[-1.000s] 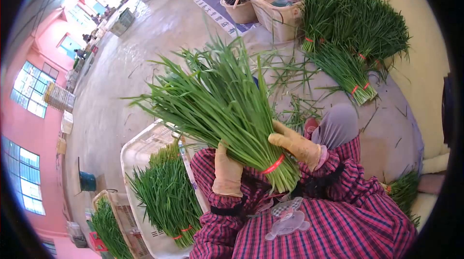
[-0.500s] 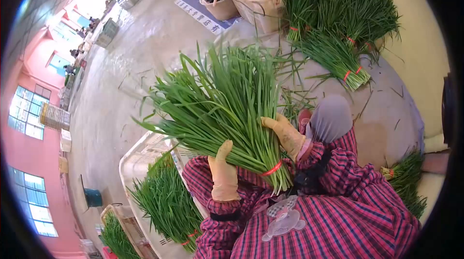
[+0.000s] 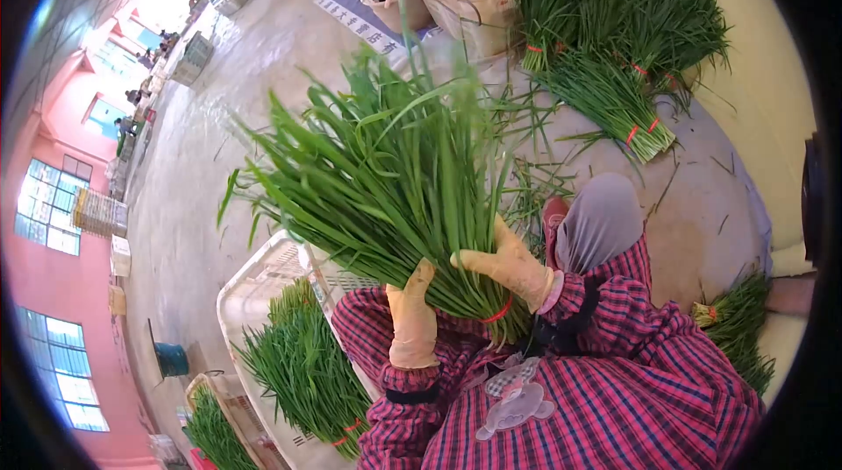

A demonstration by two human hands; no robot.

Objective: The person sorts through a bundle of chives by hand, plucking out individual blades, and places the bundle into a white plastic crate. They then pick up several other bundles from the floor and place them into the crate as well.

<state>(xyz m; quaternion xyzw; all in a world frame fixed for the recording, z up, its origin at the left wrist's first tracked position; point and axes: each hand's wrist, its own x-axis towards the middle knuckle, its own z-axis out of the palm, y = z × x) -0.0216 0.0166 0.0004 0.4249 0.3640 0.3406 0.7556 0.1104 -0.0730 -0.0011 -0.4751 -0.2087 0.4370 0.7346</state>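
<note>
A large bunch of Chinese chives (image 3: 386, 181) is held in front of my lap, its leaves fanned up and to the left. A red band (image 3: 498, 309) wraps its stem end. My left hand (image 3: 412, 316), in a pale yellow glove, grips the lower left side with the thumb up along the stems. From the right, my right hand (image 3: 509, 267), gloved alike, lies over the stems just above the band, its thumb across them. The fingers behind the bunch are hidden on both hands.
A white crate (image 3: 254, 286) at my left holds banded chives (image 3: 307, 356). Piled chive bunches (image 3: 614, 14) lie at the upper right beside a plastic-lined basket (image 3: 469, 10) and a bucket (image 3: 399, 10). Loose leaves litter the floor. More chives (image 3: 741, 330) lie at my right.
The bunch has tilted and its leaves have swung left and toward me, some blurred. My right hand has shifted left across the stems; my left hand has moved slightly right.
</note>
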